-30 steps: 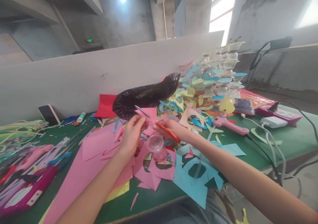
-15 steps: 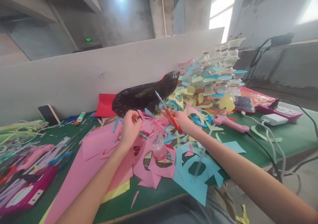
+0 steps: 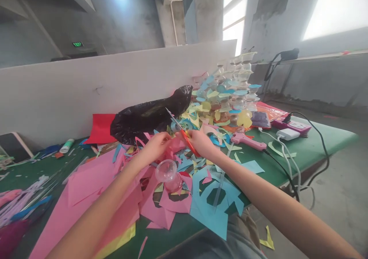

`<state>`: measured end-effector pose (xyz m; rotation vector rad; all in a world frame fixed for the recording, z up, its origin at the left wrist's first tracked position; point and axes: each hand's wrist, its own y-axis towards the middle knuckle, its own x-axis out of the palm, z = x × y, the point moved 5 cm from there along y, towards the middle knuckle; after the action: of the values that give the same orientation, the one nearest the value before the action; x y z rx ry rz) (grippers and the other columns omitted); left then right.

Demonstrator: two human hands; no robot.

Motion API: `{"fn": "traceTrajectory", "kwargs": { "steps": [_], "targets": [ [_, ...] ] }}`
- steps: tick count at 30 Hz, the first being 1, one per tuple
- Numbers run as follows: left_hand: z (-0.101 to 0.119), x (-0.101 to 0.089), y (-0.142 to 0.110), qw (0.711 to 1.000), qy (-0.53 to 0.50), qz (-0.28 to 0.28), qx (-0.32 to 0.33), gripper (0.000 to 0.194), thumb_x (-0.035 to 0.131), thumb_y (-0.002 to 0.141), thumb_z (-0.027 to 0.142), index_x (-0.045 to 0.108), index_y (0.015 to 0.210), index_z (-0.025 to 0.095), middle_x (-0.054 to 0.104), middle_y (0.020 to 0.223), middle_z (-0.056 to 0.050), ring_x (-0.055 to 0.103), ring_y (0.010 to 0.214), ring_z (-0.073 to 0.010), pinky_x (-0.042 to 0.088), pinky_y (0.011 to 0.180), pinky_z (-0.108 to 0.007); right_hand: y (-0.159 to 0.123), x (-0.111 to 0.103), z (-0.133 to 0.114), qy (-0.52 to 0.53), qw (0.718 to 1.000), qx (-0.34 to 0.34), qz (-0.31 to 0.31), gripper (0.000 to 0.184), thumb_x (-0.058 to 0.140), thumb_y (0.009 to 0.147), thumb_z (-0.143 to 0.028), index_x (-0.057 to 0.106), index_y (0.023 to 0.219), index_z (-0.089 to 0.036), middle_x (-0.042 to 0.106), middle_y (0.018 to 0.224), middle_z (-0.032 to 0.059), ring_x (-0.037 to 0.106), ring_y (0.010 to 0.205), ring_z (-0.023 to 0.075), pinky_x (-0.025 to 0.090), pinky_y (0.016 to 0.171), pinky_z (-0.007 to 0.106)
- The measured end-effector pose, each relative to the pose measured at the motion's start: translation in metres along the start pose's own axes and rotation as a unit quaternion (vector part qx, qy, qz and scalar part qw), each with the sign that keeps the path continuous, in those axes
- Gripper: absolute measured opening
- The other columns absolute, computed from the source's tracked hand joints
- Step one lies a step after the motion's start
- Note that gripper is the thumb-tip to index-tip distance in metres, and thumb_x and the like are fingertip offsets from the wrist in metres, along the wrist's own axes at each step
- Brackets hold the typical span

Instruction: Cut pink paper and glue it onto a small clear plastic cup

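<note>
My right hand [image 3: 201, 142] is closed around the red-handled scissors [image 3: 188, 140], whose blades point up and away to the left. Close beside it, my left hand [image 3: 158, 146] has its fingers drawn together at a piece of pink paper [image 3: 176, 146]; its fingertips are partly hidden. Just below the hands, a clear plastic cup [image 3: 166, 171] stands on cut pink paper. To the right of it lies a blue sheet [image 3: 212, 220] with holes cut out. Pink sheets [image 3: 89, 182] spread under my left forearm.
A black plastic bag [image 3: 143, 117] lies behind the scraps. Stacked clear cups with coloured paper [image 3: 238, 86] rise at the back right. A pink glue gun [image 3: 248, 141], a white charger [image 3: 288, 134] and cables lie on the right. A phone [image 3: 15, 148] leans at the left.
My left hand has moved closer to my right hand and now meets the pink paper beside the scissors. The view has turned right, so the table's things sit further left.
</note>
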<state>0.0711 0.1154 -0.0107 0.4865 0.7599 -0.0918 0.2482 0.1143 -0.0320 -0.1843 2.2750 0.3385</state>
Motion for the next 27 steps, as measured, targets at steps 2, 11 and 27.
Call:
{"fn": "traceTrajectory", "kwargs": {
  "steps": [2,11,27],
  "targets": [
    [-0.005,-0.018,-0.016,0.999,0.002,0.029,-0.024,0.009,0.065,0.077,0.032,0.065,0.072,0.025,0.066,0.071,-0.001,0.056,0.063,-0.0191,0.039,0.06,-0.028,-0.001,0.002,0.0,-0.044,0.999,-0.006,-0.002,0.063,0.028,0.093,-0.074,0.058,0.083,-0.02,0.069,0.079,0.0098,0.059,0.065,0.0204,0.034,0.052,0.028],
    [-0.04,-0.041,-0.054,0.988,-0.016,0.087,-0.125,0.015,0.052,0.086,0.037,0.052,0.086,0.022,0.056,0.07,0.003,0.052,0.062,-0.0148,0.039,0.059,-0.026,-0.006,0.014,0.008,-0.206,0.975,-0.061,-0.047,0.051,0.053,0.095,-0.037,0.046,0.137,-0.009,0.072,0.107,0.0197,0.068,0.094,0.033,0.043,0.074,0.036],
    [-0.018,-0.035,-0.079,0.981,-0.103,0.059,-0.155,0.016,0.051,0.095,0.04,0.054,0.092,0.024,0.056,0.079,0.003,0.055,0.068,-0.0115,0.046,0.058,-0.021,0.018,0.027,-0.075,0.258,0.888,-0.192,-0.329,0.026,0.054,0.095,-0.047,0.063,0.103,-0.023,0.068,0.099,0.0023,0.063,0.087,0.0166,0.051,0.076,0.031]
  ]
}}
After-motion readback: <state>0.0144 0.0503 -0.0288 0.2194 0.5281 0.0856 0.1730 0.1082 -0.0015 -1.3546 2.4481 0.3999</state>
